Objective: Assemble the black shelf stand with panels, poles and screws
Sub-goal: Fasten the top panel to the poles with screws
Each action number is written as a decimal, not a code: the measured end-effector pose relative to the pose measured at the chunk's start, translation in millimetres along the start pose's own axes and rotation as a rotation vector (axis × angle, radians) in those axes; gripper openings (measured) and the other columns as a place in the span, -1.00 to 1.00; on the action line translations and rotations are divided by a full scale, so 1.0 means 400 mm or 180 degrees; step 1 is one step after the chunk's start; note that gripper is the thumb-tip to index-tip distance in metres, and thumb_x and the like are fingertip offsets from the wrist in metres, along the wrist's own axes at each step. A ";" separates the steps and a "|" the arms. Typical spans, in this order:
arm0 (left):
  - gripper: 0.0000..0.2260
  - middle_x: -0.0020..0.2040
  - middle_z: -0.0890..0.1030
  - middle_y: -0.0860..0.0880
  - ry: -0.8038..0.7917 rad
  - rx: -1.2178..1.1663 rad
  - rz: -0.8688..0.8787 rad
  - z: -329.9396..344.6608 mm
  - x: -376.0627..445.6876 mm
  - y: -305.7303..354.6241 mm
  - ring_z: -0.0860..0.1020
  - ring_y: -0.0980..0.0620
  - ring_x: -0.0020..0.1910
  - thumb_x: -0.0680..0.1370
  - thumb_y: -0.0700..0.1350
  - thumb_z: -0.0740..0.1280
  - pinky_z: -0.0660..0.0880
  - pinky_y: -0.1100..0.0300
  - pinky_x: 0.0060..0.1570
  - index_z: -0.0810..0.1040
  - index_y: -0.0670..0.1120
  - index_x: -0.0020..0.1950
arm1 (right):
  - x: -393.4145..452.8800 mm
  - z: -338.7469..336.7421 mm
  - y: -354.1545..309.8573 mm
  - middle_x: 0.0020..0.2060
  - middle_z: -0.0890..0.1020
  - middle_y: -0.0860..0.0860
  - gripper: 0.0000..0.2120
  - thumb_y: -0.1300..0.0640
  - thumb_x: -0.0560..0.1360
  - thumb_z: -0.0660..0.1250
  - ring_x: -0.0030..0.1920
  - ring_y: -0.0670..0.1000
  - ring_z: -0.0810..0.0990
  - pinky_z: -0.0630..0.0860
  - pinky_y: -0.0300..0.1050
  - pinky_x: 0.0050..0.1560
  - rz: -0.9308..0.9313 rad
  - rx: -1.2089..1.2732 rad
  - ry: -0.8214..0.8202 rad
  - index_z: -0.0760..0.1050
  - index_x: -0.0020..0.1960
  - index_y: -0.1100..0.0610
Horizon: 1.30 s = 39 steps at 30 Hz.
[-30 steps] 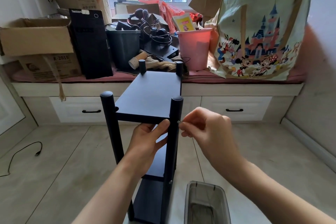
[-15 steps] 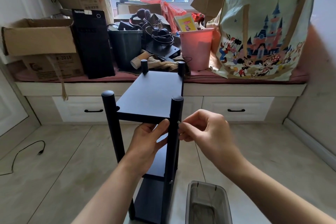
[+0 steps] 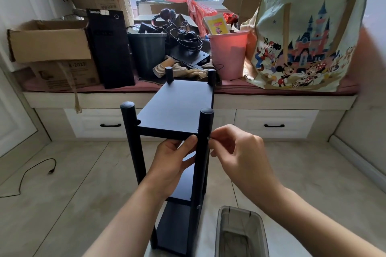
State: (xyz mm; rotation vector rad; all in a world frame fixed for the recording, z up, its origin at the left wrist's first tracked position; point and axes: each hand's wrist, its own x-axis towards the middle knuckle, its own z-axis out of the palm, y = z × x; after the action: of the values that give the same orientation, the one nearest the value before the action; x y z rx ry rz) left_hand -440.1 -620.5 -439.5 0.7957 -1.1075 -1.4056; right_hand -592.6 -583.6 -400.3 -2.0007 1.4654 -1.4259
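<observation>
The black shelf stand (image 3: pixel 179 106) stands upright on the tiled floor in front of me, with a top panel, lower panels and four round poles. My left hand (image 3: pixel 173 160) grips the near right pole (image 3: pixel 203 152) just under the top panel, thumb against the pole. My right hand (image 3: pixel 240 152) pinches a small screw (image 3: pixel 208 138) at the right side of that pole, level with the top panel's edge. The screw is mostly hidden by my fingertips.
A clear plastic bin (image 3: pixel 240 233) sits on the floor at the stand's right foot. Behind the stand runs a window bench with drawers (image 3: pixel 271 125), piled with cardboard boxes (image 3: pixel 50 52), a black computer tower (image 3: pixel 110 48), a pink bucket (image 3: pixel 228 54) and a cartoon tote bag (image 3: pixel 302 44). A black cable (image 3: pixel 35 171) lies at the left.
My right hand has moved in closer to the near right pole and its fingertips have turned slightly at the screw. My left hand keeps its grip on the pole.
</observation>
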 end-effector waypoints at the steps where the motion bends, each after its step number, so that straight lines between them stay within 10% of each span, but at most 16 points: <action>1: -0.71 0.08 0.72 -0.11 -0.0017 0.0011 0.0019 0.000 -0.001 0.000 0.67 -0.03 0.14 0.48 -0.03 0.34 0.60 0.09 0.11 0.66 -0.11 0.12 | 0.001 0.001 0.000 -0.31 0.68 -0.11 -0.97 0.22 0.51 0.43 -0.26 -0.16 0.66 0.57 -0.28 -0.16 0.0134 0.0112 -0.0014 0.63 -0.07 0.11; 14: -0.67 0.12 0.71 -0.13 0.0082 -0.0082 -0.0037 0.004 -0.001 -0.002 0.66 -0.06 0.16 0.46 -0.02 0.36 0.57 0.00 0.20 0.65 -0.14 0.15 | -0.007 0.008 0.006 -0.21 0.67 -0.07 -0.90 0.29 0.51 0.42 -0.22 -0.11 0.63 0.55 -0.27 -0.13 -0.0573 -0.0406 0.0056 0.61 0.00 0.16; 27: -0.63 0.13 0.71 -0.08 0.0021 0.0152 -0.0010 0.005 -0.003 0.009 0.66 -0.03 0.17 0.47 0.00 0.33 0.58 0.07 0.13 0.63 -0.12 0.22 | 0.014 -0.010 -0.005 -0.34 0.68 -0.02 -0.88 0.15 0.44 0.52 -0.33 -0.12 0.67 0.60 -0.26 -0.21 0.0381 0.0537 -0.0043 0.60 -0.16 0.15; 34: -0.67 0.09 0.72 -0.08 0.0144 0.0077 -0.0025 0.008 -0.003 0.008 0.68 -0.03 0.13 0.45 -0.01 0.36 0.59 0.04 0.15 0.65 -0.10 0.15 | 0.011 0.003 0.012 -0.32 0.62 -0.07 -0.90 0.25 0.47 0.49 -0.29 -0.12 0.59 0.48 -0.41 -0.20 -0.0865 -0.0757 0.0037 0.57 -0.12 0.15; 39: -0.66 0.10 0.71 -0.12 0.0194 0.0151 -0.0042 0.010 -0.005 0.009 0.67 -0.07 0.15 0.45 -0.01 0.36 0.56 -0.04 0.20 0.65 -0.13 0.17 | 0.027 -0.008 -0.005 -0.38 0.68 0.03 -0.92 0.24 0.44 0.51 -0.35 -0.06 0.67 0.58 -0.24 -0.25 0.0535 0.0688 -0.0153 0.62 -0.19 0.19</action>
State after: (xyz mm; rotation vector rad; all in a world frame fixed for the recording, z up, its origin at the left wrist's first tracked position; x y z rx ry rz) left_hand -442.2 -617.8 -435.0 0.8757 -1.0939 -1.3617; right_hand -594.3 -590.6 -391.6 -1.7277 1.3602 -1.3905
